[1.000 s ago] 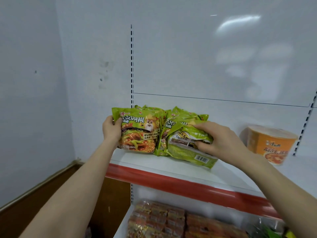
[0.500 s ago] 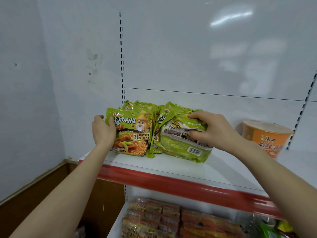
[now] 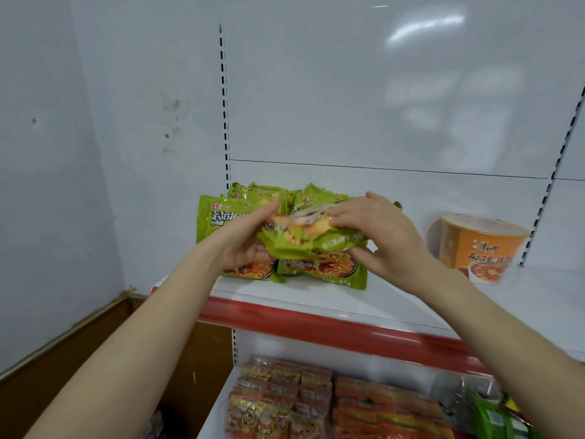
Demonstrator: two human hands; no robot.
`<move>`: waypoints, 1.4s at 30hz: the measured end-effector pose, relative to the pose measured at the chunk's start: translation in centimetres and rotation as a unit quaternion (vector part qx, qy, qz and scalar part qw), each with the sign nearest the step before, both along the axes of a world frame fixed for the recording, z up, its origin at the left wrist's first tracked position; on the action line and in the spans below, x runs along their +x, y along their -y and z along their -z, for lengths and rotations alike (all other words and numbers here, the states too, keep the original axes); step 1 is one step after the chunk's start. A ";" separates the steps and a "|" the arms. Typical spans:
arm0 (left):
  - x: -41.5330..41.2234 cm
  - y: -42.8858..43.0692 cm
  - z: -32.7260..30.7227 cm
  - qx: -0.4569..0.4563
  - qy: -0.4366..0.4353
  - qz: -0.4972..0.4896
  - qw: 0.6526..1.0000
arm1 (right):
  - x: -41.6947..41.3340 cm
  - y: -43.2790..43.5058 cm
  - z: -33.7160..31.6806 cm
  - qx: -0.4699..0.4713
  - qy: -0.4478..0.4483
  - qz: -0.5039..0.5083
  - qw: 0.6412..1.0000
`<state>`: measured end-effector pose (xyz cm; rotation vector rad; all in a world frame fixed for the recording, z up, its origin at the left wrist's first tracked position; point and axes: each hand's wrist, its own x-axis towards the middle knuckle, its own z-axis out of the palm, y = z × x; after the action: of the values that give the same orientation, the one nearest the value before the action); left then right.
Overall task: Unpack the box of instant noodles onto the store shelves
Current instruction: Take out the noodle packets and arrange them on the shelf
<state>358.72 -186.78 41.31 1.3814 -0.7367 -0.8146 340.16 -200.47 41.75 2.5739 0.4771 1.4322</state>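
Several green instant noodle packets (image 3: pixel 218 217) stand upright at the left end of the white shelf (image 3: pixel 316 296) with the red front strip. In front of them a crumpled piece of clear and green wrapping (image 3: pixel 300 232) is held up between both hands. My left hand (image 3: pixel 243 242) grips its left side, fingers curled around it. My right hand (image 3: pixel 383 236) grips its right side from above, thumb underneath. The lower parts of two standing packets show below the wrapping.
An orange noodle bowl (image 3: pixel 481 248) stands on the same shelf to the right. Orange noodle packs (image 3: pixel 316 400) fill the shelf below, with green bags (image 3: pixel 497 416) at its right. A white wall closes the left side; slotted uprights run up the back panel.
Both hands left the standing packets and came together in front of them. They now hold a crumpled wrapper; the tilted right packet now stands upright.
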 end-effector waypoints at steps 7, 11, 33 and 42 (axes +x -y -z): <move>-1.2 -0.3 1.2 -0.073 -0.029 -0.028 0.997 | -0.1 2.7 2.2 0.019 -0.010 0.101 0.995; -2.4 -0.4 1.6 -0.121 -0.039 -0.051 0.991 | -0.1 3.5 2.8 0.111 0.005 0.169 0.979; -5.2 1.8 3.8 -0.150 0.136 -0.212 0.956 | 1.3 0.7 1.7 0.834 -0.102 -0.159 0.519; -0.7 -3.5 9.7 0.108 0.644 -0.257 0.712 | 1.2 4.5 0.5 0.698 -0.071 0.018 0.712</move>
<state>358.05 -183.31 31.64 2.1853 -1.1999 0.7110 341.32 -205.01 41.28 3.6157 -1.1836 2.0033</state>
